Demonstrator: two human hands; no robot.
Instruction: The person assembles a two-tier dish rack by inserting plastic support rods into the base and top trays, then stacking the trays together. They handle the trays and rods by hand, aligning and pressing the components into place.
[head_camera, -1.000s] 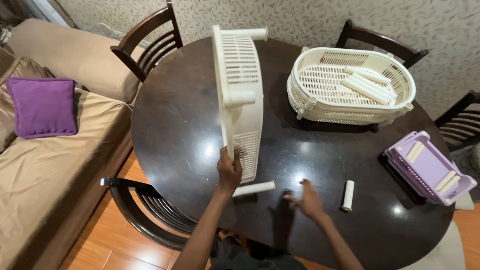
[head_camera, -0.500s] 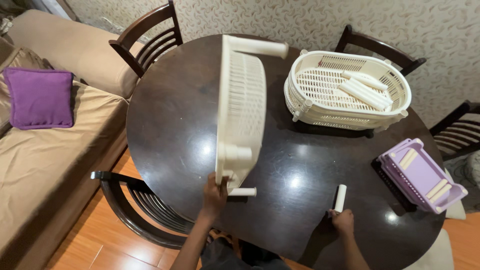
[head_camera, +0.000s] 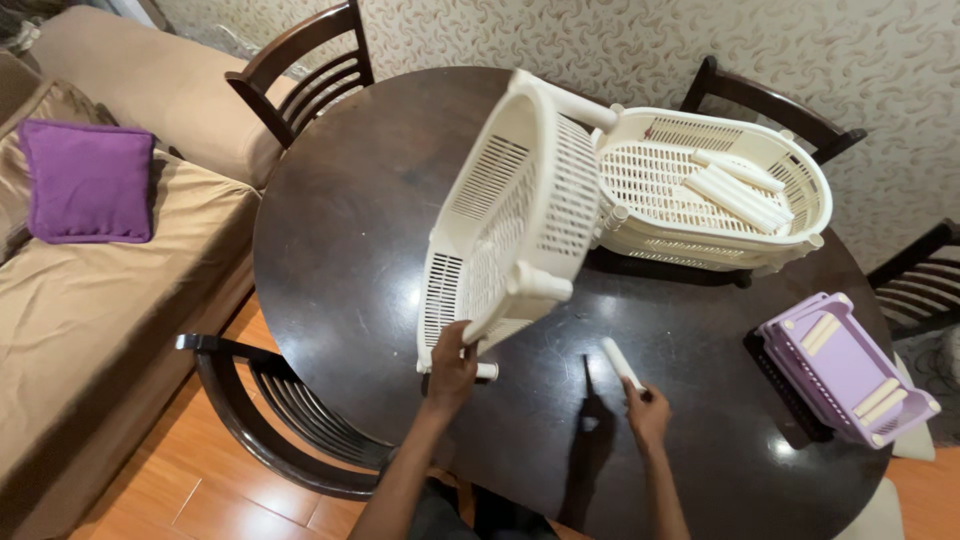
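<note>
My left hand (head_camera: 452, 368) grips the lower rim of a white perforated plastic basket (head_camera: 515, 225), which stands tilted on its edge on the dark round table (head_camera: 340, 230). A short white tube (head_camera: 486, 371) lies by that hand at the basket's foot. My right hand (head_camera: 648, 412) holds another white tube (head_camera: 620, 362) by its near end, raised above the tabletop, right of the tilted basket.
A stack of white baskets (head_camera: 770, 215) with several white tubes inside sits at the back right. Lilac trays (head_camera: 845, 368) with white tubes lie at the right edge. Dark wooden chairs (head_camera: 270, 420) ring the table. A beige sofa with a purple cushion (head_camera: 88, 180) stands to the left.
The upright basket has tipped over to the right. My right hand went to the white tube on the right, picked it up and brought it toward the basket.
</note>
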